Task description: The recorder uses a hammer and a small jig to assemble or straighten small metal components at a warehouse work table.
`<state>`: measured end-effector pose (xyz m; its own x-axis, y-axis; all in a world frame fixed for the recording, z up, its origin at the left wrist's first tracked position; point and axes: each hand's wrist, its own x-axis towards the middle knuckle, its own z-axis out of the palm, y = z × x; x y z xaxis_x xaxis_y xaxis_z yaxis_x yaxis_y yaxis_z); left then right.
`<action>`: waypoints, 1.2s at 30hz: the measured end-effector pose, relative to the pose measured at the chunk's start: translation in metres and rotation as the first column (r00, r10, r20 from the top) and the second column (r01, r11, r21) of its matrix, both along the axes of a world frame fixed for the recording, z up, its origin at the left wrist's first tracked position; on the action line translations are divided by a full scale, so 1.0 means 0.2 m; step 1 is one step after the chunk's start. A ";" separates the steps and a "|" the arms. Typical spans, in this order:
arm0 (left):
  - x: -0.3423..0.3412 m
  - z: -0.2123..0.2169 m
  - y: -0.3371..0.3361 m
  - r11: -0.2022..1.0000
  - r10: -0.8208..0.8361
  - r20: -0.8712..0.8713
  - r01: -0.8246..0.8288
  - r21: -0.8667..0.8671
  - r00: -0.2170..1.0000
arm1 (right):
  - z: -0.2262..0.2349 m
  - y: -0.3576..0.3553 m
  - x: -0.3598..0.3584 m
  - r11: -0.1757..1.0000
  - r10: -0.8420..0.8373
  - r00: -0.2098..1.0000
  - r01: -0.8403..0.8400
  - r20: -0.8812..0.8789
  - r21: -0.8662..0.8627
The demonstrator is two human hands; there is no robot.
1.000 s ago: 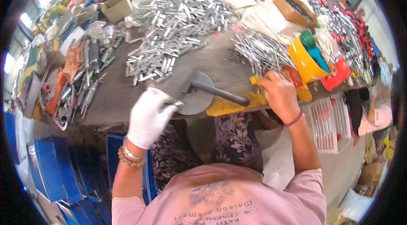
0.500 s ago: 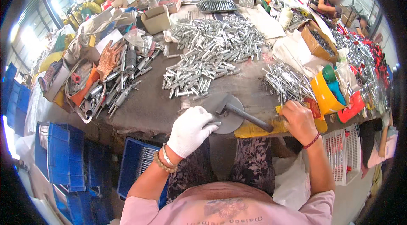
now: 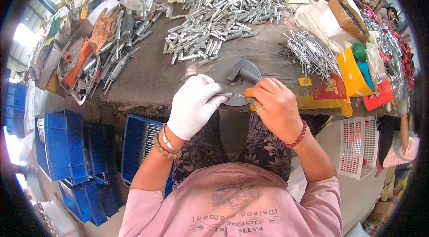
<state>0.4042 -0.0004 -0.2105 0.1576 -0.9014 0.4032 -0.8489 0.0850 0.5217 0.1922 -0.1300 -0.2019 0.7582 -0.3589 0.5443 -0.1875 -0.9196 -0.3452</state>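
Note:
My left hand (image 3: 194,105), in a white glove, pinches a short silver metal tube (image 3: 225,95) at the near edge of a round grey metal disc (image 3: 237,83) on the workbench. My bare right hand (image 3: 275,105), with a red bead bracelet, holds a thin metal pin (image 3: 241,96) tip to tip with the tube. Something orange shows under its fingers. A hammer (image 3: 240,71) lies on the disc just beyond both hands, its handle running under my right hand.
A big heap of silver tubes (image 3: 223,9) fills the far bench, with a pile of thin pins (image 3: 310,51) to the right. Also there: a yellow bin (image 3: 351,74), tools at left (image 3: 111,54), blue crates (image 3: 67,147) and a white basket (image 3: 357,147) below.
My left hand has risen from the bench edge to the disc. My right hand has left the hammer handle's end and come in to meet it. The view has tilted down.

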 end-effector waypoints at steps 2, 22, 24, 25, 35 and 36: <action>0.00 -0.01 0.00 1.000 0.027 -0.010 -0.027 0.001 1.000 | -0.02 0.00 0.03 1.000 -0.002 1.000 0.001 -0.031 -0.022; 0.03 -0.08 -0.03 0.999 -0.030 -0.152 0.024 -0.039 0.988 | -0.04 -0.03 0.10 0.996 0.041 0.996 -0.047 -0.084 -0.071; 0.03 -0.07 -0.03 0.999 -0.035 -0.164 0.028 -0.044 0.986 | -0.05 -0.03 0.12 0.994 0.075 0.996 -0.079 -0.055 -0.075; 0.03 -0.07 -0.02 0.999 -0.031 -0.176 0.023 -0.046 0.984 | -0.05 -0.03 0.11 0.994 0.062 0.996 -0.067 -0.059 -0.083; 0.01 -0.06 -0.02 0.999 -0.020 -0.204 0.011 -0.043 0.979 | 0.04 -0.43 -0.19 0.865 -0.502 0.862 0.499 -0.074 -0.052; 0.01 -0.06 -0.02 0.999 -0.020 -0.204 0.011 -0.048 0.979 | 0.04 -0.49 -0.23 0.827 -0.554 0.819 0.562 -0.148 0.010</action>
<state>0.4061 -0.0052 -0.2218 0.2273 -0.8855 0.4053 -0.7231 0.1253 0.6793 0.1454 -0.2273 -0.1934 0.4829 -0.7672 0.4222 -0.7105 -0.6251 -0.3231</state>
